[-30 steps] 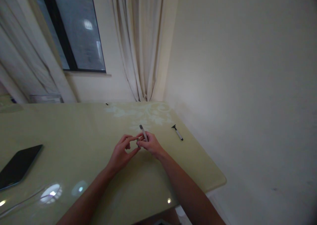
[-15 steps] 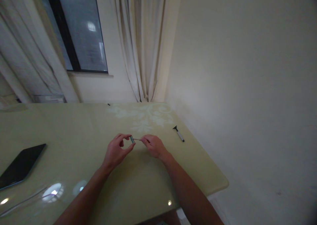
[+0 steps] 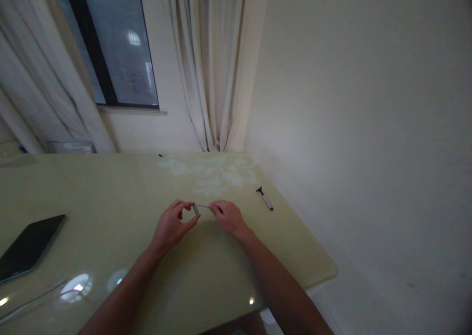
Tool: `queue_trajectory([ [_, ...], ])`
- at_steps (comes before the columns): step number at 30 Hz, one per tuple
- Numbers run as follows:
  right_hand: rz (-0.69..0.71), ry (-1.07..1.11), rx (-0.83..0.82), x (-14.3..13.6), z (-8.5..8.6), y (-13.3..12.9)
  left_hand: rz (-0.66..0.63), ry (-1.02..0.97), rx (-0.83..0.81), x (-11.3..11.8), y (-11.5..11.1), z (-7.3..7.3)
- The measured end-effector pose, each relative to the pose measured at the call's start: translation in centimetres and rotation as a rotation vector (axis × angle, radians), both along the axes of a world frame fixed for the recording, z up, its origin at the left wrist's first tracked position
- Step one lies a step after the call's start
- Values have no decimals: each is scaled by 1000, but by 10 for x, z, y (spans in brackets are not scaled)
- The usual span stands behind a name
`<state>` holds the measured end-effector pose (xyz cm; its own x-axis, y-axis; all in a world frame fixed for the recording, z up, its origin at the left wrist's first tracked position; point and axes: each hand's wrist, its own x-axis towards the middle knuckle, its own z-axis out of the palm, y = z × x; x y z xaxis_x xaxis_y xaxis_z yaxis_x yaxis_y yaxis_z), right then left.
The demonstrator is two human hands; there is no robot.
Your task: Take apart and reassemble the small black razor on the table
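Between the thumb and fingertips of my left hand (image 3: 172,223) is a small, narrow greenish piece with light edges (image 3: 195,209), its kind too small to make out. My right hand (image 3: 229,218) pinches a thin greyish rod (image 3: 204,206) that points left towards this piece. The rod's tip is close beside the piece, with a slight gap between them. Both hands are over the table, near each other. Most of the rod's rear end is hidden in my right fingers.
A razor (image 3: 265,198) with a black head lies right of my hands on the glossy table (image 3: 110,192). A dark flat tablet-like device (image 3: 31,246) and a cable (image 3: 33,300) are at the left. A small black object (image 3: 160,155) sits near the far edge. A wall (image 3: 350,153) borders the right.
The rod's tip has drawn slightly away from the greenish piece, where it appeared to touch before. Both hands keep their grip and nearly their place. The view has shifted a little.
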<state>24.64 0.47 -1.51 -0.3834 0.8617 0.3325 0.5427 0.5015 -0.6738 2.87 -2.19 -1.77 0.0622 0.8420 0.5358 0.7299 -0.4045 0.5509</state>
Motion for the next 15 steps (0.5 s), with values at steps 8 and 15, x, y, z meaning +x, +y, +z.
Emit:
queue_trajectory([
  [8,52,-5,-36,0,-1,1,29,28,17,-3,0,1],
  [15,30,-43,-50,-3,0,-1,53,69,3,-4,-1,1],
])
